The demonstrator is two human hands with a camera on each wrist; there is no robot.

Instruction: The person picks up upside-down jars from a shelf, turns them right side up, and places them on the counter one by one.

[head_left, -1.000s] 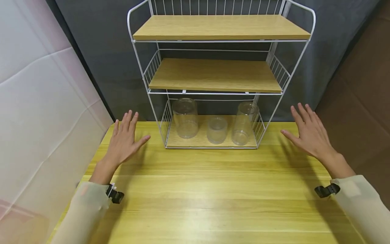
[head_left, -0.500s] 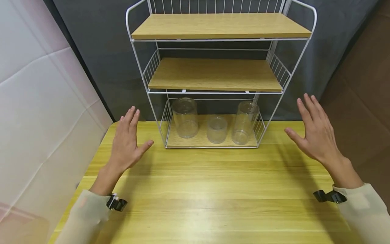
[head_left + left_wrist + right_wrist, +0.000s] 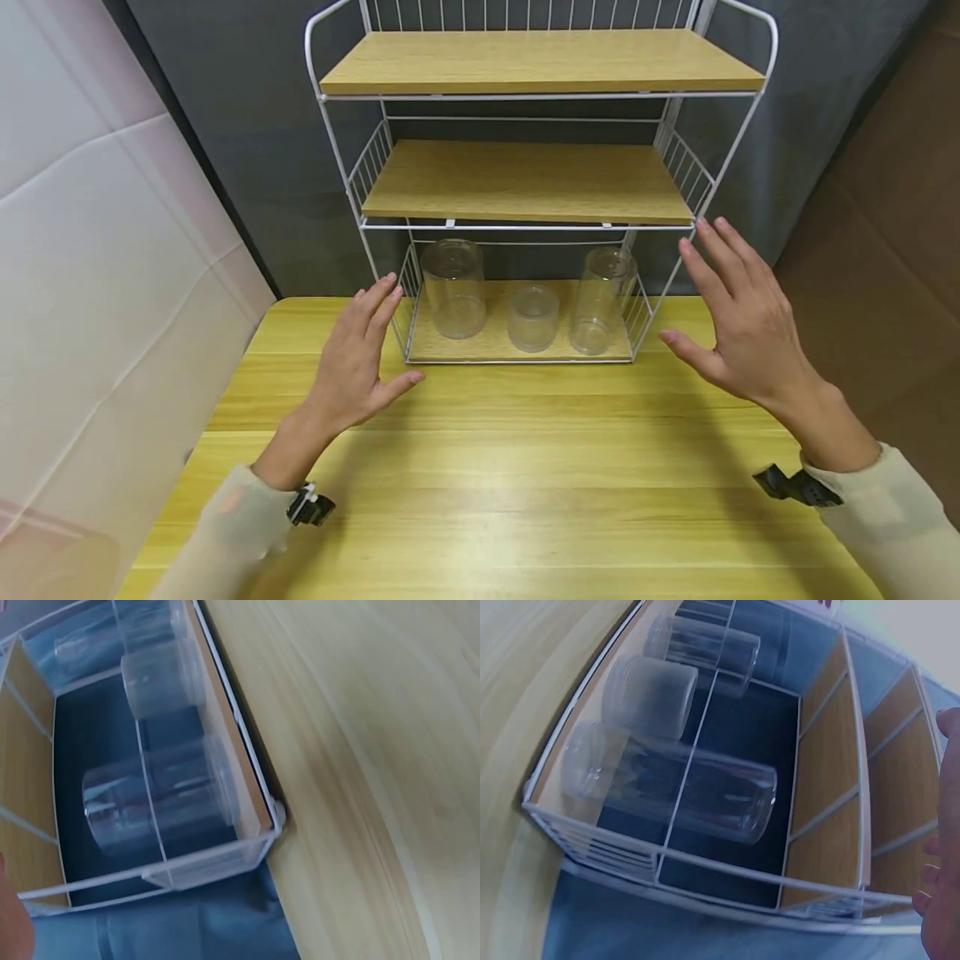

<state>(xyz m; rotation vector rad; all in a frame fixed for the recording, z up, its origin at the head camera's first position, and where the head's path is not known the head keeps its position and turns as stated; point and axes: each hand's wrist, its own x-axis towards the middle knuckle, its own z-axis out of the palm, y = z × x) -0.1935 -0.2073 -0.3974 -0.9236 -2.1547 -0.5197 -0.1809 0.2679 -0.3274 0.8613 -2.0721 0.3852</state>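
Observation:
A white wire rack [image 3: 525, 227] with three wooden shelves stands at the back of the table. On its bottom shelf are three clear glass containers: a wide tall jar [image 3: 454, 292] at the left, a short jar [image 3: 533, 318] in the middle and a narrow tall glass [image 3: 602, 302] at the right. My left hand [image 3: 351, 367] hovers before the rack's lower left corner, fingers straight and thumb spread. Off the right side, my right hand [image 3: 742, 321] is raised with straight, spread fingers, its tips near the right upright. Neither hand holds anything.
The upper shelf [image 3: 540, 62] and middle shelf [image 3: 528, 179] bear nothing visible. A pale yellow wooden table [image 3: 480, 475] spreads in front. White sheeting [image 3: 112, 275] rises at the left, a brown panel [image 3: 885, 250] at the right, and a dark cloth [image 3: 285, 167] behind.
Both hands have moved inward toward the rack, the left one to the right and the right one to the left after rising a little. The rack and glass containers stay put.

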